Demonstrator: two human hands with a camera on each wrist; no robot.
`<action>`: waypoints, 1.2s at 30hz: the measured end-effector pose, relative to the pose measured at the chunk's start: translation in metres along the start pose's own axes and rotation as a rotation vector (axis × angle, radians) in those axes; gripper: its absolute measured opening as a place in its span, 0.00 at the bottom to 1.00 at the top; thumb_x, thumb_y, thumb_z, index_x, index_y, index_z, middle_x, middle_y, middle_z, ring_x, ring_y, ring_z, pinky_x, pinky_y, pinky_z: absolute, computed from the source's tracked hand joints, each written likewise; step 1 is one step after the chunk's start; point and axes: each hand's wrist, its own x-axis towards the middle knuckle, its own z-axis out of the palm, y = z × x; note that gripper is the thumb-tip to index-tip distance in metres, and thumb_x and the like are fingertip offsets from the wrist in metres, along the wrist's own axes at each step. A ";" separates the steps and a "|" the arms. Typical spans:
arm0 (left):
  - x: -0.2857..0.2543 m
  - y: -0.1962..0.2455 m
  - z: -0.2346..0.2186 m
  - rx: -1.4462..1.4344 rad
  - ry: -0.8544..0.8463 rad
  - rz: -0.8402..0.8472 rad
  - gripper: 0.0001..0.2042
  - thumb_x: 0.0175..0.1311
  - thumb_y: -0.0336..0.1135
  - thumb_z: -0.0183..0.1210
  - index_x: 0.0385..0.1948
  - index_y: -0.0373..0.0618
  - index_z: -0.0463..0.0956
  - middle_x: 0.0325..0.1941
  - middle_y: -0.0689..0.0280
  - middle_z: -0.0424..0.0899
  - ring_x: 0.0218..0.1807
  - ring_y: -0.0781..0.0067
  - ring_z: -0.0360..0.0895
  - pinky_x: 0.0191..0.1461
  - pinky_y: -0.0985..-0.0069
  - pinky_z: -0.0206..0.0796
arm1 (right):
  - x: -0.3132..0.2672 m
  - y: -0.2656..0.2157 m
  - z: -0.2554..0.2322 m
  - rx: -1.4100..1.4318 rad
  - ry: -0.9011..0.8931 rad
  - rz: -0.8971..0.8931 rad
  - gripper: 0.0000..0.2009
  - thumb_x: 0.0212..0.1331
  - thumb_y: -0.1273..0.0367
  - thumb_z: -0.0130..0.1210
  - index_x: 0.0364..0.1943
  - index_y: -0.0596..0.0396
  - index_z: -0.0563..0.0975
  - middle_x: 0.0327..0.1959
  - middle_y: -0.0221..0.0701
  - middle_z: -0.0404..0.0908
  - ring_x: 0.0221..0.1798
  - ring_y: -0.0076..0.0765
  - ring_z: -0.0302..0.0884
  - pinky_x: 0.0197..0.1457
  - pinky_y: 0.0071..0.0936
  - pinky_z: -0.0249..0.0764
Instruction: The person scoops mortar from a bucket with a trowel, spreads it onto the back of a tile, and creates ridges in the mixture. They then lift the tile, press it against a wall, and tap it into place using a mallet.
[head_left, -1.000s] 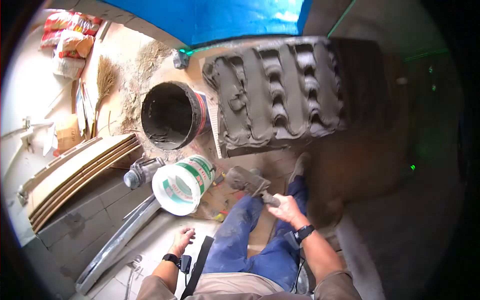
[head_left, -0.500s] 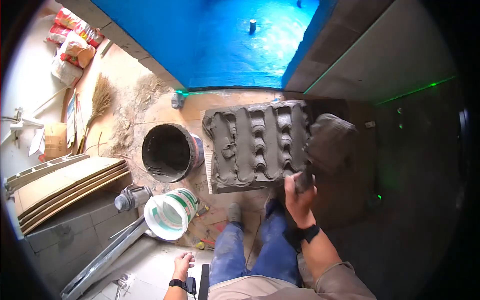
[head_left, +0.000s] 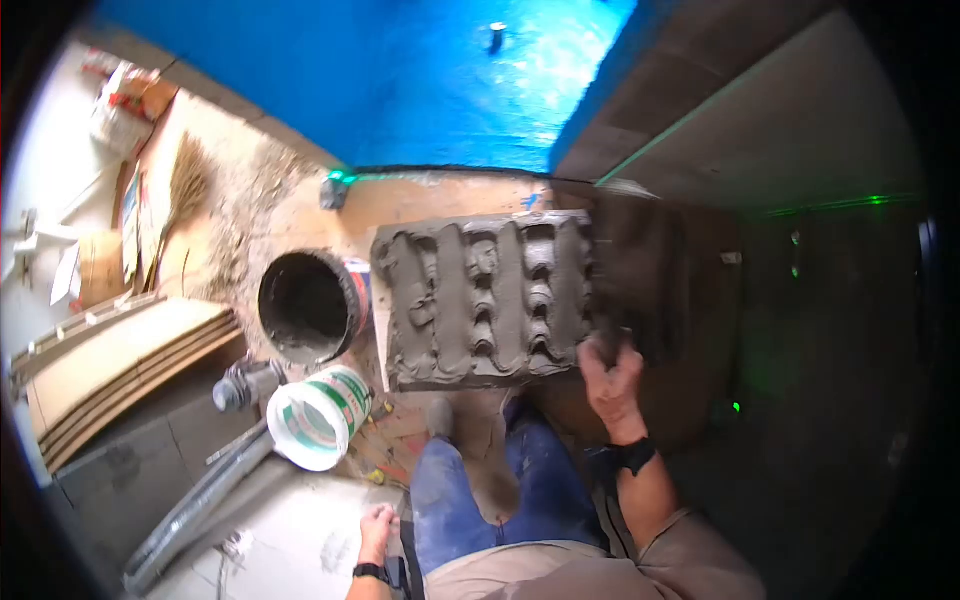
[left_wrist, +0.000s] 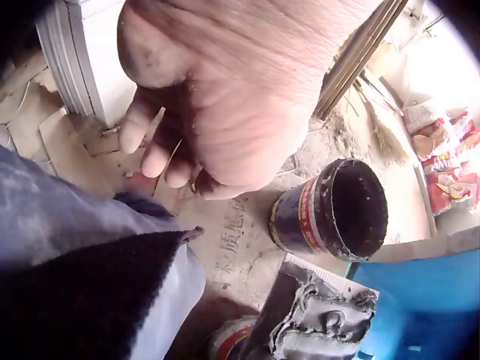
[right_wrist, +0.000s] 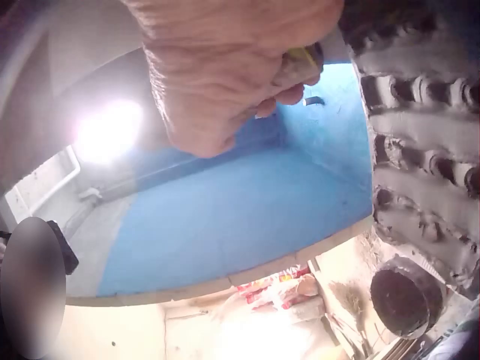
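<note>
A slab lies in front of the feet, its top covered with thick grey mortar in raised ridges with hollows between. At its near right corner, my right hand grips the trowel's handle; the blade is lost in dark blur. In the right wrist view, the fingers of my right hand wrap round a handle with a yellow patch. My left hand hangs beside the left leg. The left wrist view shows my left hand with fingers loosely bent, holding nothing. Left of the slab stands a mortar-smeared bucket.
A white and green bucket tilts near the left leg, beside a clear-and-grey container. Stacked boards, a broom and bags lie left. A blue-coated recess is beyond the slab; a laser device stands at its corner.
My right hand has carried the trowel from above the legs up to the slab's right side. The trowel's blade, visible half a second ago, is now blurred. My left hand stays low, without a hold.
</note>
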 end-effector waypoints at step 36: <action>0.127 0.184 -0.039 -0.179 -0.282 0.186 0.14 0.67 0.34 0.53 0.50 0.38 0.74 0.39 0.64 0.81 0.35 0.77 0.78 0.35 0.82 0.69 | -0.047 -0.014 0.185 -0.460 -0.344 0.510 0.18 0.60 0.54 0.54 0.42 0.53 0.81 0.41 0.45 0.82 0.47 0.52 0.80 0.50 0.40 0.76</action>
